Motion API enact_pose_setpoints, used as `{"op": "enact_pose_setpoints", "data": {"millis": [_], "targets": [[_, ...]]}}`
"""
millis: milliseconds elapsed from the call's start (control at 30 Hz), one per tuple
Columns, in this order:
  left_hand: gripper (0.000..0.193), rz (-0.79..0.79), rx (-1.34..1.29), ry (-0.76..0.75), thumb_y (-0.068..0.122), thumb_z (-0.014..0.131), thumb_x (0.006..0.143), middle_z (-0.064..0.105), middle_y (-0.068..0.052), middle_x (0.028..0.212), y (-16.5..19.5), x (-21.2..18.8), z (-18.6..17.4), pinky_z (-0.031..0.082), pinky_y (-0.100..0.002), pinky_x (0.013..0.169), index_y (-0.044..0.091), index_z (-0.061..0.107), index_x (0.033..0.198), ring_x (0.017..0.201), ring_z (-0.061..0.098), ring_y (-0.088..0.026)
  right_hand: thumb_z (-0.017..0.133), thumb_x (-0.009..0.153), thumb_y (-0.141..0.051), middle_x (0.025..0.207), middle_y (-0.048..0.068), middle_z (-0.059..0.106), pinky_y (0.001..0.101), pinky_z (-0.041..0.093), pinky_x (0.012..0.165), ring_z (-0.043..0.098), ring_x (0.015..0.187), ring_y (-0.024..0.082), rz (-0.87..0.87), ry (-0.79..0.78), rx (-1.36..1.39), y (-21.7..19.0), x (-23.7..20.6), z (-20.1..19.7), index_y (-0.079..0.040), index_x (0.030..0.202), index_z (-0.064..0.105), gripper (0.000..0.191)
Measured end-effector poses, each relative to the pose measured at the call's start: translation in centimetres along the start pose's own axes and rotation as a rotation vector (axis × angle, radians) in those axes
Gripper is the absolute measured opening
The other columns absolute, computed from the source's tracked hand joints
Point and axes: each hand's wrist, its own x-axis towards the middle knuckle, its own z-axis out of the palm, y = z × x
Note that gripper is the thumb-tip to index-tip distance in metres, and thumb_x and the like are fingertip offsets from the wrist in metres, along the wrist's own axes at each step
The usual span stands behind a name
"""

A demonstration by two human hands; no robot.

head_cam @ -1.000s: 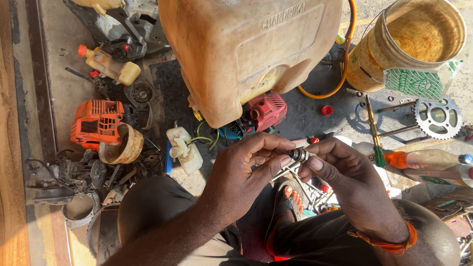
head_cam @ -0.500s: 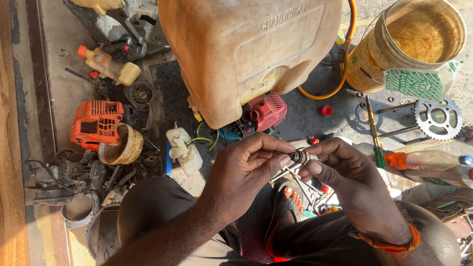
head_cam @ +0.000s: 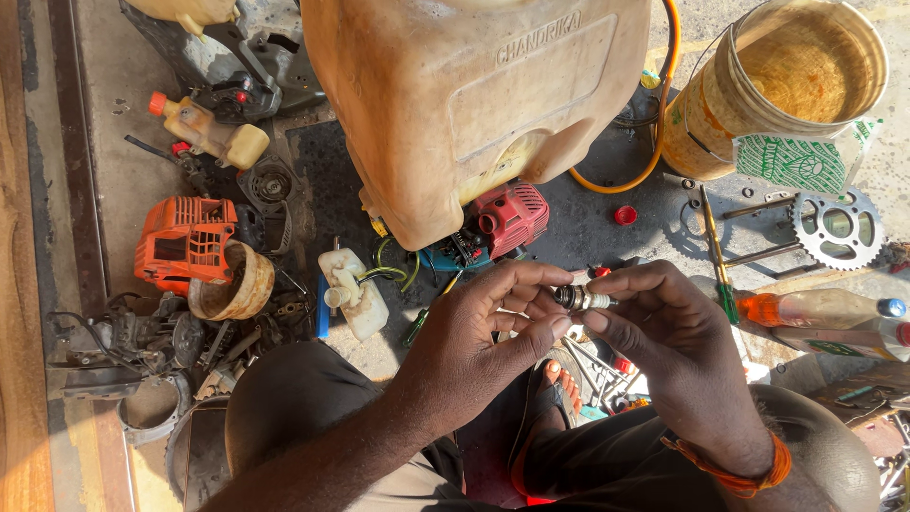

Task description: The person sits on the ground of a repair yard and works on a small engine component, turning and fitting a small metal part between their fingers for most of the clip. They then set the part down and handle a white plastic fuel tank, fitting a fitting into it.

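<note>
Metal spark plug, ribbed, cylindrical | both hands pinch it: L, R | grimy plastic tank above

The spark plug I hold is a small part with a dark metal threaded end on the left and a white ceramic body on the right. It lies level, lengthwise from left to right, in mid-air just near of the red engine, above my knees.
</note>
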Motion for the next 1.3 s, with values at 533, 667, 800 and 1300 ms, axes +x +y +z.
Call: {"op": "enact_pose_setpoints", "data": {"millis": [533,667,800,1300], "targets": [[0.027,0.053,0.084,0.073,0.004,0.07,0.095,0.072,-0.008,0.113,0.18,0.29,0.19,0.064,-0.03,0.092,0.002,0.067,0.122,0.101,0.072,-0.012,0.07,0.091,-0.002,0.108,0.01,0.076,0.0326,0.059,0.092,0.072,0.101,0.015,0.029,-0.05,0.044,-0.62,-0.01,0.69,0.002,0.115,0.066,0.025],[0.027,0.064,0.184,0.108,0.005,0.071,0.094,0.072,-0.008,0.11,0.39,0.29,0.34,0.065,-0.029,0.09,0.003,0.067,0.121,0.102,0.076,-0.014,0.069,0.093,-0.004,0.105,0.011,0.076,0.0336,0.059,0.089,0.072,0.098,0.016,0.033,-0.064,0.092,-0.31,0.25,0.83,0.003,0.116,0.065,0.025],[0.028,0.088,0.239,0.113,0.005,0.071,0.094,0.072,-0.008,0.11,0.67,0.19,0.26,0.064,-0.029,0.09,0.003,0.067,0.122,0.104,0.077,-0.015,0.065,0.095,-0.013,0.096,0.009,0.076,0.0318,0.06,0.081,0.073,0.091,0.014,0.071,-0.078,0.016,-0.23,0.41,0.49,0.001,0.115,0.067,0.025],[0.028,-0.017,0.134,0.116,0.008,0.071,0.094,0.077,-0.011,0.107,0.36,0.0,0.29,0.064,-0.029,0.088,0.001,0.067,0.121,0.101,0.076,-0.014,0.065,0.095,-0.024,0.094,0.005,0.072,0.0294,0.058,0.08,0.069,0.09,0.011,0.016,-0.076,-0.138,-0.7,-0.12,0.78,-0.003,0.118,0.062,0.031]]}}
